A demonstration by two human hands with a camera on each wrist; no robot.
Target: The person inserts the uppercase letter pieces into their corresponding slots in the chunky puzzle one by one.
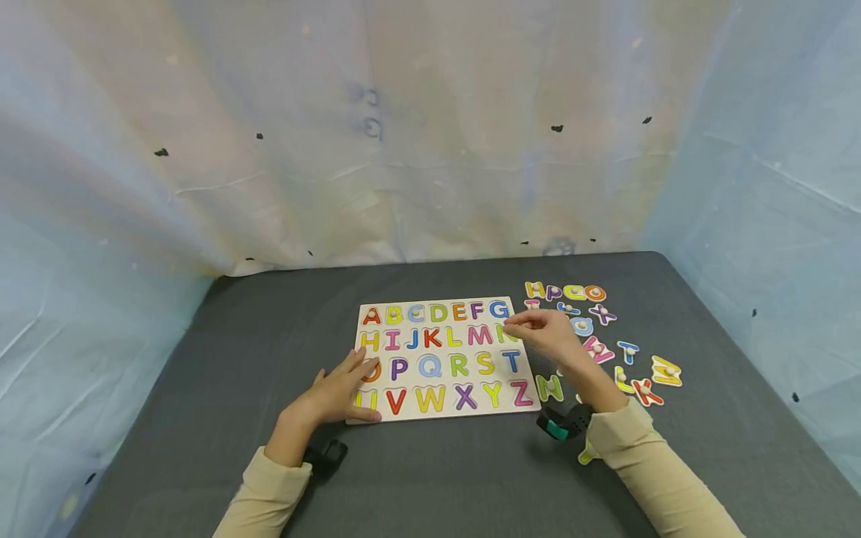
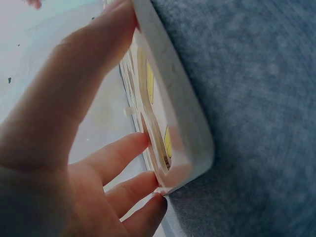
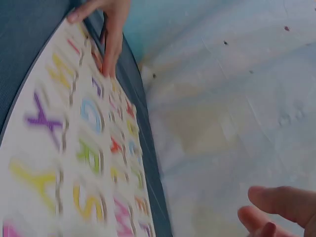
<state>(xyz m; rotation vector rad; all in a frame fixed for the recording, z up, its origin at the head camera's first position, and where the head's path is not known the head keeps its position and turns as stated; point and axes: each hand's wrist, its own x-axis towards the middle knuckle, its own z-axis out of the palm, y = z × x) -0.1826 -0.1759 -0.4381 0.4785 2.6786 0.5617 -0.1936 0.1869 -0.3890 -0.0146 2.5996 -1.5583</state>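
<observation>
A white alphabet board (image 1: 440, 411) with colourful letters lies on the dark table. Small knobs stand on the A (image 1: 372, 317), B (image 1: 394, 314) and C (image 1: 416, 313) in its top row. My left hand (image 1: 339, 392) rests on the board's left end, fingers spread over the O and the thumb at the front edge. In the left wrist view the thumb (image 2: 94, 54) lies along the board's rim. My right hand (image 1: 551, 336) hovers over the board's right end, fingertips near the G and N. In the right wrist view its thumb (image 3: 281, 200) and fingertips show nothing between them.
Loose knobbed letters lie right of the board, among them an orange O (image 1: 595, 293), a purple X (image 1: 602, 314), a red K (image 1: 648, 392) and a green N (image 1: 549, 388). My right forearm covers some. Pale sheeting (image 1: 430, 149) hangs behind the table.
</observation>
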